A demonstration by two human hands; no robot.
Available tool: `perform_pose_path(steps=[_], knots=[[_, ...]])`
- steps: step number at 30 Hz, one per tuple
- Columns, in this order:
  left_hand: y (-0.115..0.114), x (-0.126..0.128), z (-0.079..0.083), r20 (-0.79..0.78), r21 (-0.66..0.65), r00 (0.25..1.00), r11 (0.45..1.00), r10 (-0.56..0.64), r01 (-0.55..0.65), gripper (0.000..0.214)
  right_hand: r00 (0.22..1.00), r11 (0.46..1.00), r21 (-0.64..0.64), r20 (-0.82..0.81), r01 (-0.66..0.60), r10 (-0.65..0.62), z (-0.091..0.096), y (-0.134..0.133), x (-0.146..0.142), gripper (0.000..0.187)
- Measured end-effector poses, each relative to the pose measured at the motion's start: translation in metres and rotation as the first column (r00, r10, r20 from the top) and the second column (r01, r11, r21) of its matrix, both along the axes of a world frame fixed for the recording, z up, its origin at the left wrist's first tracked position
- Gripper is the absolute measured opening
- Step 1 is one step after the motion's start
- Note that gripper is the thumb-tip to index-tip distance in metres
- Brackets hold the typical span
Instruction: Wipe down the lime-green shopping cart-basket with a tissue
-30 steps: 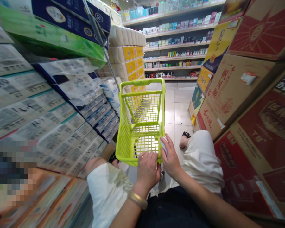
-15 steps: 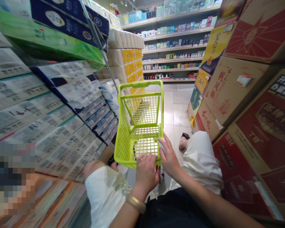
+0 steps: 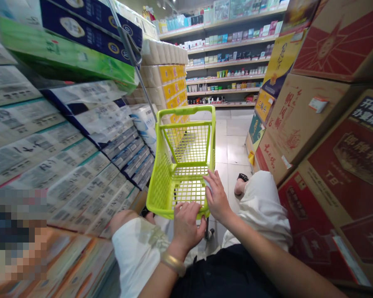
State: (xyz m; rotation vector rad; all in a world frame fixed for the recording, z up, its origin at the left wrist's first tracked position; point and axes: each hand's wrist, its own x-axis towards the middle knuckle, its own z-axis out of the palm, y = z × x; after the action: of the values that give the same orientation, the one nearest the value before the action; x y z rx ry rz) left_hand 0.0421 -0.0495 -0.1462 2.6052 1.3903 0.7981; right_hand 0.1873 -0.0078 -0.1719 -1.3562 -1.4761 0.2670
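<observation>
A lime-green plastic shopping basket (image 3: pixel 161 178) with grid walls and an upright carrying handle stands between my knees. Nothing lies inside it, and the floor shows through its grid. My left hand (image 3: pixel 188 221) has its fingers hooked over the near rim, thumb below. On the right rim, near the close corner, my right hand (image 3: pixel 216 196) presses a small white cloth (image 3: pixel 207 182) against the plastic; most of the cloth is hidden under the fingers. A thin grey rod (image 3: pixel 144 85) slants up from the basket's far left corner.
Stacked tissue packs (image 3: pixel 68 165) form a wall close on my left. Cardboard cartons (image 3: pixel 298 116) are piled close on my right. Ahead, beyond the tiled floor (image 3: pixel 234 142), are shelves (image 3: pixel 226 78) of small goods. A wheel (image 3: pixel 209 234) shows below the basket.
The basket's near end has swung slightly left. Both hands have shifted a little left with it, and my right hand with the cloth has slid slightly up the right rim.
</observation>
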Motion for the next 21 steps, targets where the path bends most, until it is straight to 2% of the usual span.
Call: perform_pose_path(steps=[4, 8, 11, 14, 19, 21], knots=[[0.000, -0.012, 0.001, -0.021, -0.005, 1.000, 1.000, 0.006, -0.006, 0.008, 0.980, 0.995, 0.065, 0.188, -0.074, 0.061, 0.009, -0.011, 0.000, 0.032], [0.001, -0.022, 0.002, -0.011, -0.007, 1.000, 1.000, -0.018, 0.018, 0.009, 0.942, 0.988, 0.069, 0.319, -0.137, 0.108, 0.024, 0.002, 0.011, 0.024], [0.000, -0.024, 0.004, 0.014, -0.007, 0.999, 0.999, -0.038, 0.038, 0.009, 0.931, 0.991, 0.080, 0.357, -0.110, 0.075, 0.030, 0.012, 0.015, 0.023], [0.000, -0.027, 0.007, 0.002, -0.004, 0.999, 0.999, -0.033, 0.033, 0.010, 0.929, 0.992, 0.091, 0.368, -0.090, 0.050, 0.031, 0.009, 0.012, 0.022], [0.002, -0.036, 0.012, -0.079, -0.030, 0.997, 1.000, 0.006, -0.008, 0.023, 0.881, 0.967, 0.091, 0.440, -0.237, 0.174, 0.030, -0.002, 0.010, 0.022], [0.003, -0.036, 0.017, -0.106, -0.038, 0.993, 0.998, 0.043, -0.047, 0.025, 0.884, 0.971, 0.090, 0.439, -0.220, 0.159, 0.032, 0.001, 0.013, 0.022]])
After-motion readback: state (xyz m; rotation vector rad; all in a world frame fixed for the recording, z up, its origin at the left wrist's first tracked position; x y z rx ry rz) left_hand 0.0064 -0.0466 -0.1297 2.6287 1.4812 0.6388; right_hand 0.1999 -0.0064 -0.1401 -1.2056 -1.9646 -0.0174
